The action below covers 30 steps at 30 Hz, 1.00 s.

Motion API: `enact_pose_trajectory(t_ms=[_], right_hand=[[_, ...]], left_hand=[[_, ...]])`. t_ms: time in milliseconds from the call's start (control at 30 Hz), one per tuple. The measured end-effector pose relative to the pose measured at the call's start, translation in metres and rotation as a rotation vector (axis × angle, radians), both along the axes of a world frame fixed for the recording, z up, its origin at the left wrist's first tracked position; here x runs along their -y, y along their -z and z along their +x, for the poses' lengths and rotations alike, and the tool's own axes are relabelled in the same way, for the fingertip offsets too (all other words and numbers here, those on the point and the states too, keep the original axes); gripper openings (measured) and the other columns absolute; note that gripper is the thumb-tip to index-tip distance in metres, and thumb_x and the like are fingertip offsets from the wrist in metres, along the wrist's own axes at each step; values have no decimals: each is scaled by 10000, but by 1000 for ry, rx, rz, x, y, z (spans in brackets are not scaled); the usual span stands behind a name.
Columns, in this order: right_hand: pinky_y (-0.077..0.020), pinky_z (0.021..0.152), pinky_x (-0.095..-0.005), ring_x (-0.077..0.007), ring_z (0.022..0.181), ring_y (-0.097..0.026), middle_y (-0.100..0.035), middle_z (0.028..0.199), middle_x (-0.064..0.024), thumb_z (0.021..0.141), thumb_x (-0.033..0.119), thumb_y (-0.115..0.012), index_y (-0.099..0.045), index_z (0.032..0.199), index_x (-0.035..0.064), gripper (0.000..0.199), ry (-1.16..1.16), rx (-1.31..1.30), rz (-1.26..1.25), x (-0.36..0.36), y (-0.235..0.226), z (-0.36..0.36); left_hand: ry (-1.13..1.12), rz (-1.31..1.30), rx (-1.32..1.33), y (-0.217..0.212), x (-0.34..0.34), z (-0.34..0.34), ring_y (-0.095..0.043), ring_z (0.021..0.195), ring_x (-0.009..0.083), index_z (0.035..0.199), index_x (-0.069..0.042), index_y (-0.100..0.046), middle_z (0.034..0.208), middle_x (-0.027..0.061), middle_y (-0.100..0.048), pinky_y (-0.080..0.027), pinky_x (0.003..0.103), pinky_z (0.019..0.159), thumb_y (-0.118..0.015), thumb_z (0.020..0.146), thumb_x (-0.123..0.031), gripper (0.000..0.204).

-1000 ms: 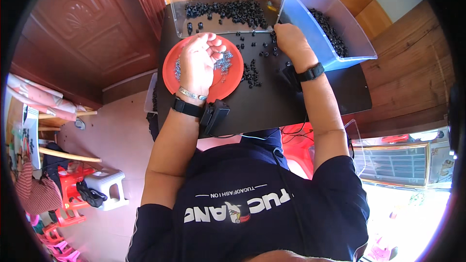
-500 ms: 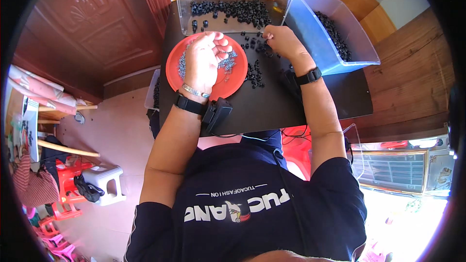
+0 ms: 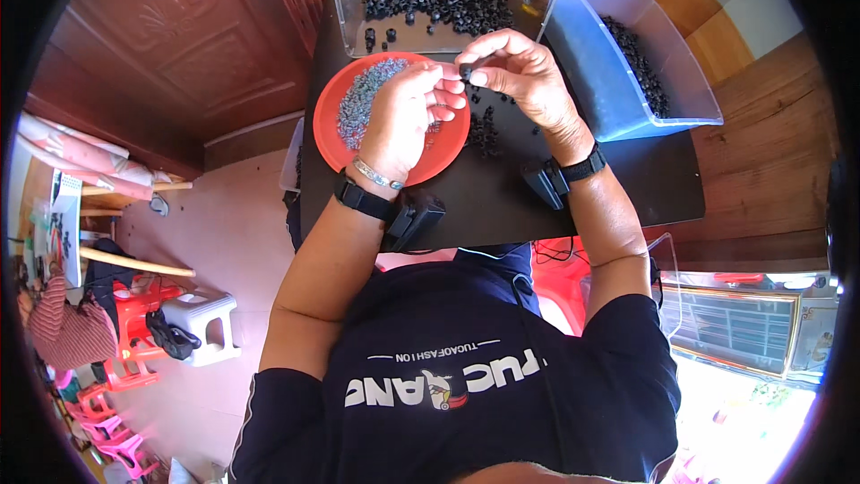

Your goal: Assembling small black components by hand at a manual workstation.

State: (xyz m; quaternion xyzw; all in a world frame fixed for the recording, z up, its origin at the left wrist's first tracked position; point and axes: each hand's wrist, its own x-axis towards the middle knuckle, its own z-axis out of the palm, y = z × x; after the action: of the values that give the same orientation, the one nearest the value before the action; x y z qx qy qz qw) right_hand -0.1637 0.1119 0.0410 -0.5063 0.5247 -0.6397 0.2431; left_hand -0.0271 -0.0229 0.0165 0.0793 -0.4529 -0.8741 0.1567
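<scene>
Between the thumb and forefinger of my right hand [image 3: 524, 76] is a small black knob-like part [image 3: 466, 73]. My left hand [image 3: 405, 116] hovers over a red round plate [image 3: 325, 130], its thumb and forefinger pressed together and touching or almost touching that part. Anything tiny in the left pinch is too small to make out. Many small silvery metal pieces [image 3: 361, 97] lie on the plate. Under and beside my right hand, loose black parts [image 3: 485, 134] are scattered on the dark table [image 3: 484, 202].
Behind the plate stands a clear bin [image 3: 345, 13] with a heap of black parts [image 3: 448, 7]. A bluish translucent bin [image 3: 587, 90] at the right holds more of them. Black devices [image 3: 417, 220] hang from both wrist straps. A grey stool [image 3: 202, 327] stands on the floor at left.
My right hand has come up from the loose black parts toward the left hand, now with one part pinched. The left hand has shifted right, and its fingers have closed toward that part.
</scene>
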Motion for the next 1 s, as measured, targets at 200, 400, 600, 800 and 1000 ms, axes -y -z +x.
enact_pose_trajectory(t_ms=[200,400,600,800,1000], right_hand=[[-506,775,-262,-126,838,-615,-642,980,-52,815,-22,-661,-627,1043,40,239,116,-303,-24,3,2,11],[-515,729,-258,-134,821,-622,-647,998,-74,788,-18,-684,-653,1037,61,263,287,-531,-82,4,3,19],[-515,714,-254,-142,830,-627,-649,1014,-82,781,-10,-695,-655,1031,58,262,284,-551,-114,9,15,14],[-517,725,-292,-195,836,-645,-663,979,-93,770,10,-704,-652,1011,57,251,351,-729,-101,10,10,20],[-516,762,-334,-237,864,-646,-676,905,-78,786,37,-696,-653,950,42,169,400,-770,-62,9,6,25]], left_hand=[[53,16,-23,1,0,0,-625,759,176,935,-20,-569,870,86,-633,-476,252,650,-496,917,-215,210],[59,34,-35,3,-1,-2,-622,758,178,935,-21,-566,843,78,-623,-479,255,659,-484,933,-215,211],[31,88,-25,5,-3,-4,-615,734,180,939,-22,-565,822,75,-614,-474,254,633,-470,936,-193,196],[55,171,-21,14,2,-6,-601,701,170,939,-31,-560,824,72,-613,-457,253,593,-477,921,-170,164],[53,137,-10,8,-1,-5,-610,728,165,928,-41,-561,827,68,-615,-458,259,610,-461,926,-203,191]])
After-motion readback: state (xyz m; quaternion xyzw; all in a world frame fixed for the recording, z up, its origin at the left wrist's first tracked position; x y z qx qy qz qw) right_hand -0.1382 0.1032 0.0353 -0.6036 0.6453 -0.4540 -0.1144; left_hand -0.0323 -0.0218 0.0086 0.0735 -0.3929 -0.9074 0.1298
